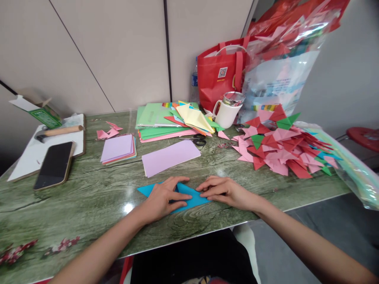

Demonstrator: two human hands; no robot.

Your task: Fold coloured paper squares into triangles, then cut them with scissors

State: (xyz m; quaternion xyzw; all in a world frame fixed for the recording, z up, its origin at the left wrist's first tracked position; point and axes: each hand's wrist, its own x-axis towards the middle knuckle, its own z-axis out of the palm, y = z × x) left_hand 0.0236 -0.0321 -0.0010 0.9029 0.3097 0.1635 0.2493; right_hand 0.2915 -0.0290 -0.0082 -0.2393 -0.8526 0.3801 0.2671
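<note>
A blue sheet of folded paper (192, 202) lies on the table near its front edge, a pointed end showing at the left. My left hand (162, 197) rests on it with the fingers spread, pressing it down. At the paper's right end, my right hand (227, 192) has its fingers drawn together on the corner. Part of the paper is hidden beneath both hands. Just beyond lies a lilac paper strip (171, 157). Black-handled scissors (199, 139) sit behind that strip.
A heap of folded paper pieces (284, 144) covers the right side. Farther back stand a white mug (225, 114), a red bag (219, 85) and green paper packs (154, 116). To the left are square lilac sheets (117, 148), a phone (55, 165) and a hammer (62, 131).
</note>
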